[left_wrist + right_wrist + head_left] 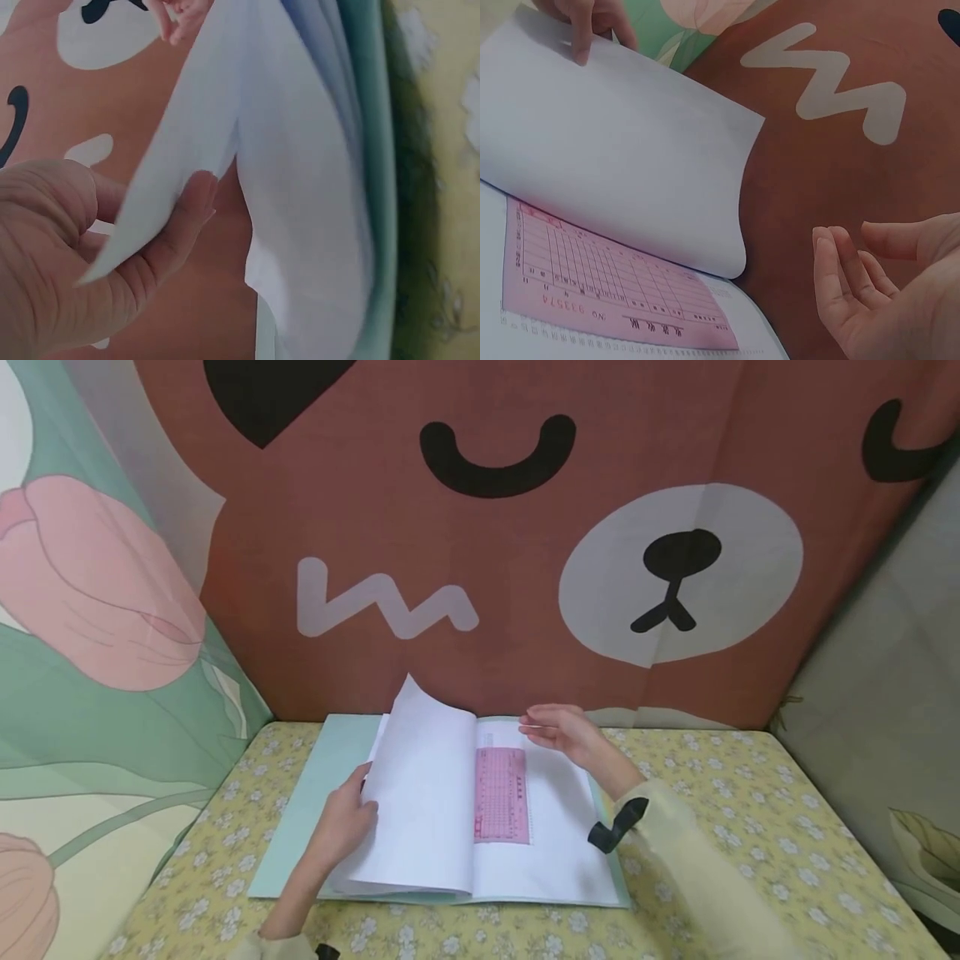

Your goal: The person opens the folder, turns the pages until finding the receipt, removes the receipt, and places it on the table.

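An open book with a light green cover lies with one white page lifted and curving up on its left half. My left hand grips that page by its outer edge, thumb on the near side. In the left wrist view the page runs between the thumb and fingers of the left hand. A pink printed form with a ruled table is on the right-hand page. Over that page's top part hovers my right hand, fingers loosely bent and holding nothing.
The book rests on a yellow flowered tablecloth. Behind it hangs a brown cloth with a bear's face, right at the table's back edge. A green flowered cloth stands at the left, and a grey one at the right.
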### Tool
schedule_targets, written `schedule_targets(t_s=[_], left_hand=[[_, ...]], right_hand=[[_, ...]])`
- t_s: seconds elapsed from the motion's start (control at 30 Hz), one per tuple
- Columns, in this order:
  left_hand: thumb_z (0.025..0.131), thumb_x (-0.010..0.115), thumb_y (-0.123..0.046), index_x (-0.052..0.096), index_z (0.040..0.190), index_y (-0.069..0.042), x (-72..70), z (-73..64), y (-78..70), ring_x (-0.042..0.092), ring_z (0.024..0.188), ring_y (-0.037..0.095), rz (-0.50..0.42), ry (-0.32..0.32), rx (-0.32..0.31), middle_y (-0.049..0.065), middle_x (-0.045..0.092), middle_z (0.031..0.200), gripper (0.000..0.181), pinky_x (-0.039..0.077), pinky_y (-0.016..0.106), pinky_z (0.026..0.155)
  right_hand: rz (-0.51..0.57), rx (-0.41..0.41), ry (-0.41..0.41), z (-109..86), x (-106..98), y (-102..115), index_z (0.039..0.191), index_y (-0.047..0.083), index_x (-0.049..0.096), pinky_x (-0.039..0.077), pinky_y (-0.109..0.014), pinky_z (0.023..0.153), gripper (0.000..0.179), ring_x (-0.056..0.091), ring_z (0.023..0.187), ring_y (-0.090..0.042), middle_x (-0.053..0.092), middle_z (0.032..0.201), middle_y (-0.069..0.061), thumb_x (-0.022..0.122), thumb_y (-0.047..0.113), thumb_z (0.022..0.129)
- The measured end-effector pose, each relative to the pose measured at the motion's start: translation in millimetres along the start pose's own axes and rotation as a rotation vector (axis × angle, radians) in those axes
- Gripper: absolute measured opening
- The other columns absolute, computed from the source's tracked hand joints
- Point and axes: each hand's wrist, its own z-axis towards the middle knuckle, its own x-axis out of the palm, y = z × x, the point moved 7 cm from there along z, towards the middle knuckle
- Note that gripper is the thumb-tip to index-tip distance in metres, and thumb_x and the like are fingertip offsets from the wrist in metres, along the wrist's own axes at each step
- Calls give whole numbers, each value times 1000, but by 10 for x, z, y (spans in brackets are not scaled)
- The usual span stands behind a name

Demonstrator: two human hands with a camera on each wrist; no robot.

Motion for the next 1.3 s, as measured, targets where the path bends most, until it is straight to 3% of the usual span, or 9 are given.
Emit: schedule_targets(t_s=[0.13, 0.3, 0.5, 0.6, 0.77, 0.93, 1.1, 1.17, 1.3], left_hand=[[95, 47, 11, 31, 156, 10, 28, 1, 36, 38, 144, 49, 38, -15, 20, 34, 39, 155, 64, 38, 63, 112], [94, 44, 17, 26, 160, 7, 77, -4, 62, 37, 146, 44, 93, -25, 94, 31, 37, 158, 69, 37, 58, 115], [90, 46, 22, 44, 150, 10, 120, -3, 83, 52, 133, 48, 206, -51, 170, 35, 57, 137, 61, 46, 58, 108], [88, 50, 23, 51, 144, 11, 162, -4, 105, 60, 123, 49, 259, -48, 187, 34, 62, 124, 57, 51, 56, 102], [91, 57, 19, 56, 136, 12, 248, -34, 64, 68, 103, 46, 404, -45, 255, 37, 56, 125, 45, 62, 46, 81], [91, 66, 13, 62, 128, 8, 320, -104, 12, 67, 96, 47, 568, -90, 346, 42, 48, 134, 37, 60, 45, 67], [91, 74, 3, 67, 125, 5, 401, -122, -31, 57, 121, 52, 710, -144, 435, 38, 47, 144, 35, 58, 58, 88], [93, 72, 2, 66, 131, 5, 448, -109, -26, 49, 134, 52, 709, -101, 442, 35, 46, 149, 38, 51, 62, 100], [103, 60, -9, 56, 145, 4, 562, -65, 27, 37, 145, 50, 608, 83, 368, 31, 42, 156, 44, 37, 63, 114]], right_hand=[[13, 12, 0, 6, -52, -12, 126, -6, 59, 61, -31, 86, 24, 73, 88, -18, 71, 99, -9, 58, 3, 104], [-1, 12, 8, -8, -113, -23, 137, -12, 52, 60, -33, 91, 36, 72, 88, -16, 71, 97, -7, 56, 3, 105], [-1, 9, -4, -23, -179, -40, 132, -8, 55, 61, -31, 87, 29, 72, 87, -17, 71, 97, -7, 56, 4, 105], [-10, 9, -10, -35, -220, -62, 136, -9, 52, 59, -33, 92, 34, 71, 88, -16, 70, 100, -8, 55, 4, 106], [-36, 3, -8, -46, -278, -106, 148, -14, 39, 58, -33, 95, 47, 70, 90, -15, 67, 105, -10, 53, 4, 107], [-42, -6, 4, -43, -305, -144, 141, -15, 44, 61, -27, 83, 40, 71, 87, -16, 69, 100, -10, 53, 2, 106], [-96, -16, -7, -43, -354, -170, 130, -13, 52, 61, -26, 79, 30, 72, 82, -15, 71, 93, -8, 56, 3, 104], [-124, -20, -17, -38, -385, -186, 130, -14, 52, 62, -26, 78, 31, 73, 81, -14, 71, 92, -8, 57, 3, 104], [-152, -19, -37, -22, -442, -234, 133, -18, 49, 62, -25, 76, 36, 73, 79, -13, 72, 91, -8, 57, 3, 104]])
